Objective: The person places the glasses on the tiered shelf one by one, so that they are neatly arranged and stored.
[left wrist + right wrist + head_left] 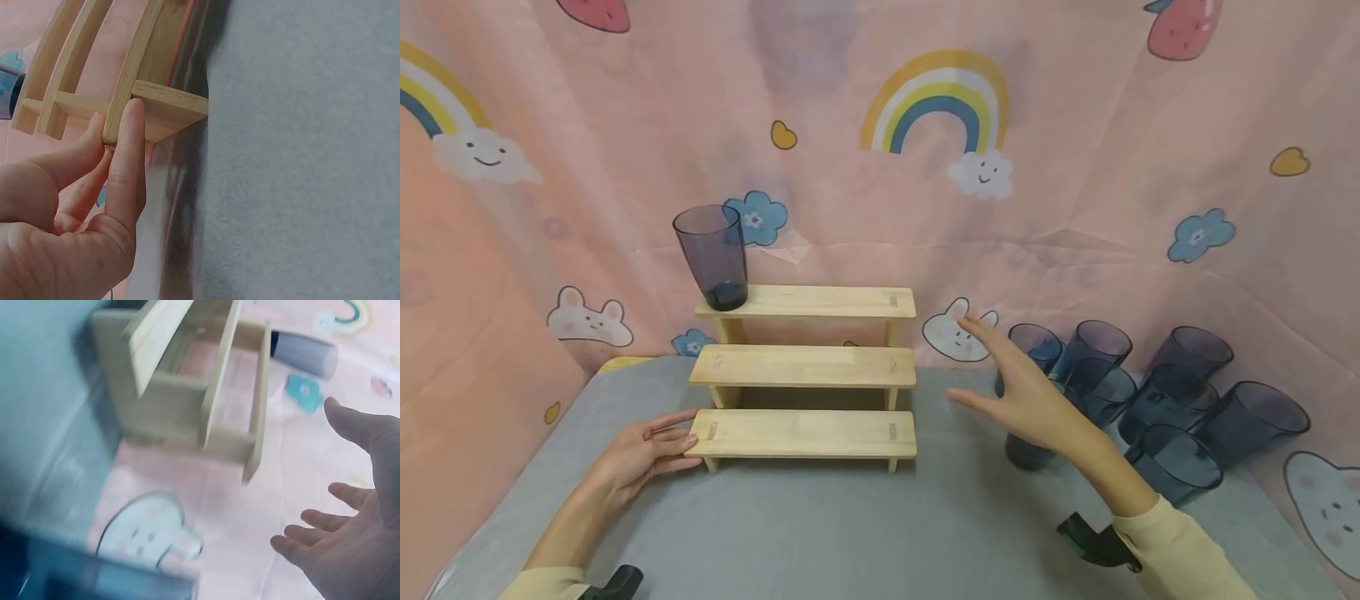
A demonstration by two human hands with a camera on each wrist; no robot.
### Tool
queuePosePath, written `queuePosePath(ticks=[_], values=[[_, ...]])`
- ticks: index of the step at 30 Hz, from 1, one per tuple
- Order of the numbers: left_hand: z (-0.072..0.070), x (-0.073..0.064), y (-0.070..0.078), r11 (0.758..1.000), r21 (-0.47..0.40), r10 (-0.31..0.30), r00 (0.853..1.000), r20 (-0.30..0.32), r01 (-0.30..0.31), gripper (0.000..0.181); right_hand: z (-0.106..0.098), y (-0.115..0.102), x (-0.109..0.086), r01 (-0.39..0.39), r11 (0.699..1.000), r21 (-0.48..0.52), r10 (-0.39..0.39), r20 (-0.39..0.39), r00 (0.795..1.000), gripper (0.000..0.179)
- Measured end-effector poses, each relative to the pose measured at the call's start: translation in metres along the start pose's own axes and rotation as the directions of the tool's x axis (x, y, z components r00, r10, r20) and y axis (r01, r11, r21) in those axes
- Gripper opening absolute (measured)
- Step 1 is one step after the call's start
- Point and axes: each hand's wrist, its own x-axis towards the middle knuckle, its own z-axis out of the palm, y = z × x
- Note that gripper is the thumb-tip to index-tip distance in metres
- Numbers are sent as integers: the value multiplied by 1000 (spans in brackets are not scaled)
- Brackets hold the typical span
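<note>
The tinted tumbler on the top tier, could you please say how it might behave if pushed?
The tumbler would probably tip readily, being tall and wider at the rim than the base. Its smooth walls look stiff and perhaps slippery. Once toppled, its round sides might roll it off the narrow top tier.

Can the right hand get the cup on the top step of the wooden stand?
Probably yes. The right hand is empty, fingers spread, and nothing seems to stand between it and the cup. It would have to reach across the wooden stand, though.
</note>
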Motion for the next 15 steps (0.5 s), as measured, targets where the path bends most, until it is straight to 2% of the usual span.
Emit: queuePosePath(ticks=[8, 15], values=[[1, 0, 0, 1000, 1, -1, 1000, -7, 1, 70, -32, 41, -48, -62, 997, -41, 58, -81, 995, 92], [1, -1, 2, 1000, -9, 1, 1000, -7, -1, 71, -56, 73, -89, -169, 983, -66, 159, -138, 978, 99]])
